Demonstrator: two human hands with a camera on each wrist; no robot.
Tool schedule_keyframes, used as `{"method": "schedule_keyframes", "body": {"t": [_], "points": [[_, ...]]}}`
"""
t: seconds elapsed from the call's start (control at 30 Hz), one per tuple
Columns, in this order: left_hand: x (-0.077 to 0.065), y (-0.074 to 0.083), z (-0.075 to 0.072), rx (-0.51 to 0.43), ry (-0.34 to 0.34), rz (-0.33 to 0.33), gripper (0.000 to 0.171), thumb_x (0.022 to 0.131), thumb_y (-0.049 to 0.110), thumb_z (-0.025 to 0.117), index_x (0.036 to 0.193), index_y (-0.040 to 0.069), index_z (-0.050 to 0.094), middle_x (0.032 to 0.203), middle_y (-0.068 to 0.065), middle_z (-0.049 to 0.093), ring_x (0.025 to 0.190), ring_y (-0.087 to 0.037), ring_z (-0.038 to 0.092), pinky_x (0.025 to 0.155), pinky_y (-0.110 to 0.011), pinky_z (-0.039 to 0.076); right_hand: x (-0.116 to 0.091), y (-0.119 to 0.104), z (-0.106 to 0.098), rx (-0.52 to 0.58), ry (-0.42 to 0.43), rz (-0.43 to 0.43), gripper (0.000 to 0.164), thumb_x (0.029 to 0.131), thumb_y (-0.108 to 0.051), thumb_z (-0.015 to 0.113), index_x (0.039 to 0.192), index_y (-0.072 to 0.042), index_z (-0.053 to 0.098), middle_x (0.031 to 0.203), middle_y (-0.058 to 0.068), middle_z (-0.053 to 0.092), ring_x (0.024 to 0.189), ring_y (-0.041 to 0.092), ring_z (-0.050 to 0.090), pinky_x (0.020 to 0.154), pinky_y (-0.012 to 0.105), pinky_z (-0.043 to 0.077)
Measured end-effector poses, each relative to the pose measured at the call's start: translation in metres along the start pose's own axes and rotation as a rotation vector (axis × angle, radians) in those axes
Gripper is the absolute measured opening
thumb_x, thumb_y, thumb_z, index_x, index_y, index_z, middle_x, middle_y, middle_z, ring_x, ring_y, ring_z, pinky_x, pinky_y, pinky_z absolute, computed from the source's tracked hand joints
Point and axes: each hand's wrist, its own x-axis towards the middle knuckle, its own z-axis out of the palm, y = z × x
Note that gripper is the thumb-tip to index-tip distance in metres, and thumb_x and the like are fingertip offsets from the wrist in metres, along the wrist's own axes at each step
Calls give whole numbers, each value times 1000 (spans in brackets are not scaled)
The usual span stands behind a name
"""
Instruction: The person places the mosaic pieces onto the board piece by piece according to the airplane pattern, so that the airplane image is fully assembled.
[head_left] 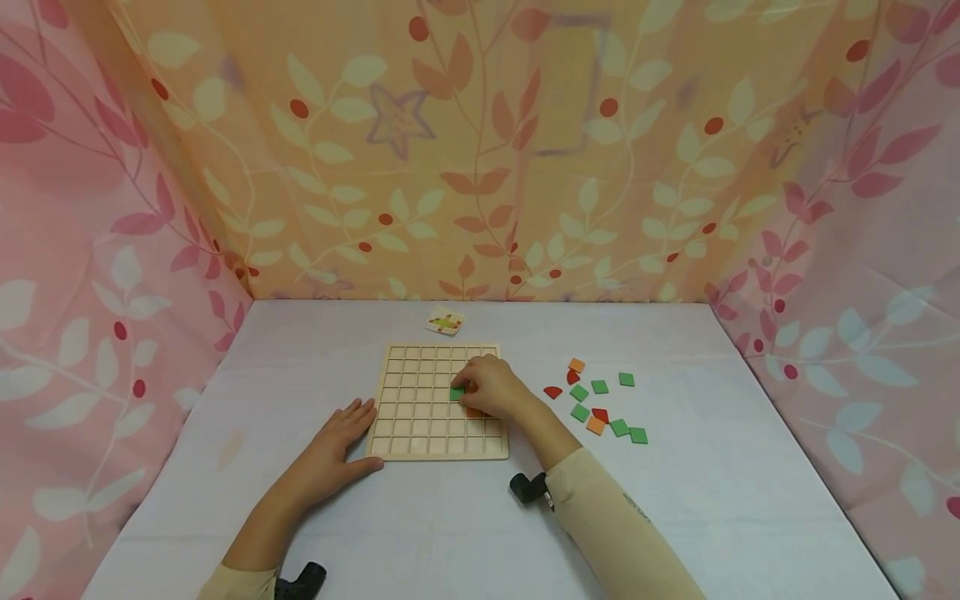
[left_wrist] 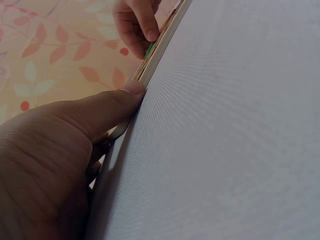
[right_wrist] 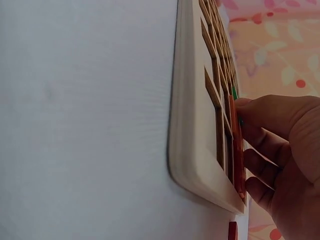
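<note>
A square wooden grid board (head_left: 438, 457) lies on the white table. My left hand (head_left: 330, 454) rests at its left side, fingers spread along the edge and thumb at the near left corner. Over the middle of the grid, my right hand (head_left: 495, 387) pinches a small green square tile (head_left: 456, 393) between thumb and fingers, right at the cells. Beneath that hand, an orange-red piece (head_left: 472, 412) sits in the grid, partly hidden; the right wrist view shows orange-red pieces (right_wrist: 237, 145) along the cells beside the fingers.
Right of the board lie loose tiles: several green squares (head_left: 626, 379), orange squares (head_left: 596, 426) and red rounded pieces (head_left: 552, 392). A small patterned card (head_left: 446, 321) lies behind the board. Floral cloth walls (head_left: 480, 167) enclose the table's back and sides.
</note>
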Motion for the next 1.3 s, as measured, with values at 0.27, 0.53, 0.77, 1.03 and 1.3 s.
{"method": "schedule_keyframes", "body": {"t": [0.27, 0.53, 0.77, 1.03, 1.3], "points": [[0, -1, 1, 1, 11, 1, 91, 85, 44, 82, 155, 2, 42, 165, -12, 35, 156, -38, 22, 128, -53, 14, -1, 0, -3, 6, 12, -42, 25, 89, -23, 78, 114, -20, 79, 107, -5, 69, 99, 15, 54, 94, 38, 44], [2, 0, 1, 13, 3, -7, 91, 84, 43, 83, 155, 2, 42, 165, -12, 35, 156, -37, 23, 126, -58, 17, -24, 7, -27, 22, 125, -79, 25, 92, -20, 74, 117, -16, 78, 111, -2, 68, 112, 21, 56, 105, 44, 43], [2, 0, 1, 7, 1, -11, 91, 84, 42, 83, 155, 2, 42, 165, -12, 35, 156, -38, 22, 126, -58, 16, -61, 16, -67, 41, 208, -19, 26, 92, -19, 76, 118, -20, 77, 115, -6, 67, 118, 20, 53, 108, 46, 44], [-1, 1, 1, -6, 10, -13, 91, 85, 42, 83, 155, 1, 42, 165, -12, 34, 156, -38, 22, 126, -59, 16, -100, 36, -96, 30, 296, -2, 28, 90, -16, 78, 119, -17, 76, 116, 0, 68, 117, 24, 54, 102, 50, 47], [0, 2, 0, 2, 8, -19, 92, 84, 42, 83, 155, 1, 42, 165, -12, 34, 156, -37, 22, 126, -59, 16, -130, 58, -101, 67, 323, 34, 28, 92, -15, 77, 119, -18, 75, 118, -2, 67, 118, 23, 53, 99, 48, 51]]}}
